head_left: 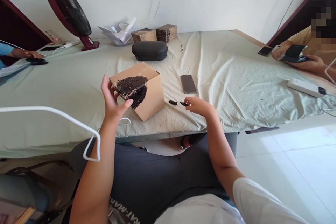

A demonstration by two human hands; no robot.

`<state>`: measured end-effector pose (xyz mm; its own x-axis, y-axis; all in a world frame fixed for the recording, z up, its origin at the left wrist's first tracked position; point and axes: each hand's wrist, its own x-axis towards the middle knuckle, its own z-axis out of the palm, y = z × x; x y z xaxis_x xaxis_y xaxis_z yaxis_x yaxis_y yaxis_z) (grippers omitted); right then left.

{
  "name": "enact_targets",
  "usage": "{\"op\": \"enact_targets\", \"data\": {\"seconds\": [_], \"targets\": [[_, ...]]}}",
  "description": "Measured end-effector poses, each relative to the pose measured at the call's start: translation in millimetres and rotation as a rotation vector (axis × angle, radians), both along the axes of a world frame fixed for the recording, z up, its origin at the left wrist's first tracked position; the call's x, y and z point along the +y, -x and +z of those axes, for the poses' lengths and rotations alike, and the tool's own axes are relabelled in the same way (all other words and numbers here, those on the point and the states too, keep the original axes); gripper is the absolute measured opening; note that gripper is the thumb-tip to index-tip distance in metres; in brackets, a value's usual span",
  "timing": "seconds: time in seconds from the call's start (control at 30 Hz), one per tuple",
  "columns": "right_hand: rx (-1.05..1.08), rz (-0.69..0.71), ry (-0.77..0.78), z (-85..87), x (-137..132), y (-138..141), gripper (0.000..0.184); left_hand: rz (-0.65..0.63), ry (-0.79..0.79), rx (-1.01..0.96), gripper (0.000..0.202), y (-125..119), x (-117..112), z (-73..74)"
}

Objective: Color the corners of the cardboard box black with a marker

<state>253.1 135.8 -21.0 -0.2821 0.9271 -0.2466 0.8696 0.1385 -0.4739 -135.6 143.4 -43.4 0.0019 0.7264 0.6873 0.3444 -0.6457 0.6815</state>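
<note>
My left hand grips the left corner of a cardboard box, with the thumb in front and the fingers behind. The box sits tilted on the cloth. Dense black scribbling covers the corner nearest that hand, across the top and one side. In my right hand is a black marker, its uncapped tip pointing left towards the box; the fingers are closed around its body. A black marker cap lies on the cloth between the tip and the box. Behind my right hand lies a dark phone.
A black case, small cardboard boxes and a fan stand towards the wall. White cable loops past my left arm. One person handles a phone at right; another person's hand is at left.
</note>
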Motion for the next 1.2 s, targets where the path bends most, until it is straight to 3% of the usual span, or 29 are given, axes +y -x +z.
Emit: {"op": "enact_targets", "data": {"seconds": [0.07, 0.23, 0.47, 0.57, 0.63, 0.8, 1.0, 1.2], "targets": [[-0.11, -0.019, -0.011, -6.3, 3, 6, 0.027, -0.013, -0.008, 0.009, 0.118, -1, -1, 0.2], [-0.135, -0.027, -0.048, -18.8, 10, 18, 0.032, -0.063, 0.008, 0.006, 0.119, -7, -5, 3.8], [-0.01, -0.114, -0.195, -39.3, 14, 50, 0.032, -0.027, -0.002, 0.018, 0.127, -10, -4, 2.5], [0.086, -0.192, -0.241, -49.5, 19, 63, 0.018, -0.022, -0.005, 0.036, 0.128, -10, -3, 1.7], [0.187, -0.245, -0.266, -53.8, 24, 64, 0.013, -0.019, -0.023, 0.039, 0.13, -11, -2, 1.2], [0.509, -0.303, -0.288, -52.6, 32, 53, 0.03, 0.0, -0.064, 0.041, 0.133, -14, 0, 0.5], [1.39, -0.226, -0.258, -42.2, 24, 58, 0.05, -0.011, -0.073, 0.033, 0.13, -15, 1, -0.3], [1.471, -0.261, -0.184, -43.4, 20, 62, 0.056, -0.02, -0.069, 0.032, 0.129, -15, 1, -0.4]]}}
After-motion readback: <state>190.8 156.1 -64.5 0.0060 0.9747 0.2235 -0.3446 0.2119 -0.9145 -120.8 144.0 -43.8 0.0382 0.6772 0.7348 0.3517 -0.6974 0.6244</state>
